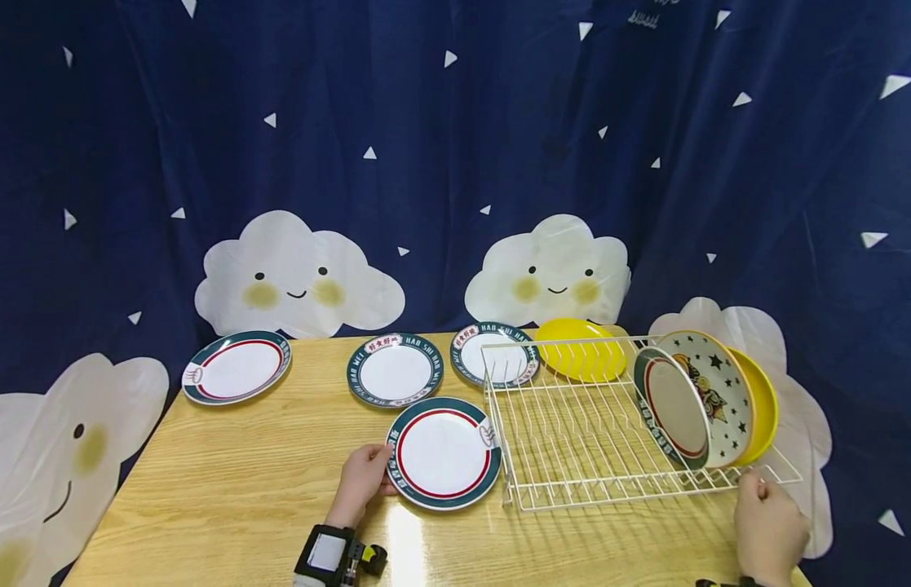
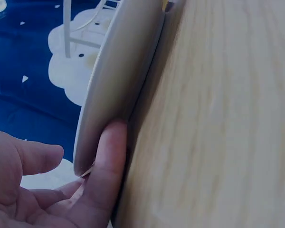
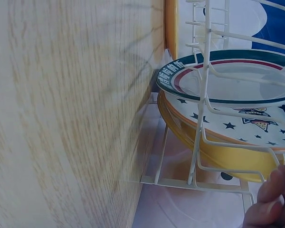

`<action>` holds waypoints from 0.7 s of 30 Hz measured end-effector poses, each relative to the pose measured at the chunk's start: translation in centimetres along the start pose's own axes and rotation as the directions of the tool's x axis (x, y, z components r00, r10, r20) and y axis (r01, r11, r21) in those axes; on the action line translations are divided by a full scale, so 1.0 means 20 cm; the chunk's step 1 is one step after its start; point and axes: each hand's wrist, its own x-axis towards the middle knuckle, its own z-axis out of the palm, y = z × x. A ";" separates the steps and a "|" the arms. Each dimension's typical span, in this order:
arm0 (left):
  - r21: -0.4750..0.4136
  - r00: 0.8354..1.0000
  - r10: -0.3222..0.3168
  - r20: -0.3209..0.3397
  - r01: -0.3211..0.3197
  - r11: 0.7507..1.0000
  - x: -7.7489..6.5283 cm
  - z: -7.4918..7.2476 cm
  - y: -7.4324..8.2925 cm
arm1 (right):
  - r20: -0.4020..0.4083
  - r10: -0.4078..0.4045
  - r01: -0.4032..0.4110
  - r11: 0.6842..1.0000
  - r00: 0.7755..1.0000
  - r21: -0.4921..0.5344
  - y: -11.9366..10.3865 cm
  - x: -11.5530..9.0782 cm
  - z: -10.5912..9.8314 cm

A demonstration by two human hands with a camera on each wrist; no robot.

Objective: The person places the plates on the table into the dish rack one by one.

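A white plate with a green rim and red ring (image 1: 442,453) lies on the table, left of the white wire dish rack (image 1: 572,494). At its left edge is my left hand (image 1: 363,479). In the left wrist view, the fingers (image 2: 111,152) reach under the rim, while the thumb stands apart from it. My right hand (image 1: 769,522) pinches the rack's front wire near the right end, its fingers curled; part of the grip is hidden. In the rack stand a green-rimmed plate (image 1: 675,408), a star-patterned dish (image 1: 730,408) and a yellow dish (image 1: 765,408).
Behind the near plate lie two green-rimmed plates with lettering, one at centre (image 1: 395,371) and one partly behind the rack (image 1: 492,359). Another red-ringed plate (image 1: 238,368) lies far left. A yellow plate (image 1: 580,350) is behind the rack. A blue curtain (image 1: 426,163) hangs beyond the table.
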 end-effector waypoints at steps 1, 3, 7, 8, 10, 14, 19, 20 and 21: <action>-0.002 1.000 -0.006 0.004 0.006 1.000 0.00 0.00 0.00 | 0.000 0.000 0.000 1.000 1.000 -0.001 0.00 0.00 0.00; -0.015 1.000 -0.014 0.014 0.014 1.000 0.01 -0.01 0.00 | -0.005 -0.004 0.004 1.000 1.000 0.000 0.00 0.00 0.00; 0.000 1.000 -0.024 0.017 0.024 1.000 0.03 -0.01 0.00 | -0.009 -0.004 0.004 1.000 1.000 -0.005 0.00 0.00 0.01; 0.012 1.000 -0.024 0.013 0.023 1.000 0.03 -0.01 0.00 | -0.011 -0.004 0.004 1.000 1.000 -0.004 0.00 0.00 0.01; 0.046 1.000 -0.015 0.002 0.015 0.999 0.04 -0.01 0.00 | -0.013 -0.005 0.004 1.000 1.000 -0.002 0.00 0.00 0.01; 0.082 1.000 0.005 -0.010 -0.004 0.997 0.04 -0.01 0.01 | -0.032 -0.018 0.018 1.000 0.999 0.010 0.00 -0.01 0.01; 0.005 1.000 0.012 -0.009 -0.012 1.000 0.03 0.00 0.01 | -0.045 -0.024 0.024 1.000 0.999 0.016 0.00 -0.01 0.01; -0.017 1.000 0.016 -0.011 -0.016 1.000 0.03 0.00 0.01 | -0.044 -0.021 0.022 1.000 0.999 0.017 0.00 -0.01 0.01; -0.035 1.000 0.021 -0.016 -0.021 0.999 0.03 0.00 0.01 | -0.044 -0.021 0.022 1.000 0.999 0.019 0.00 -0.01 0.01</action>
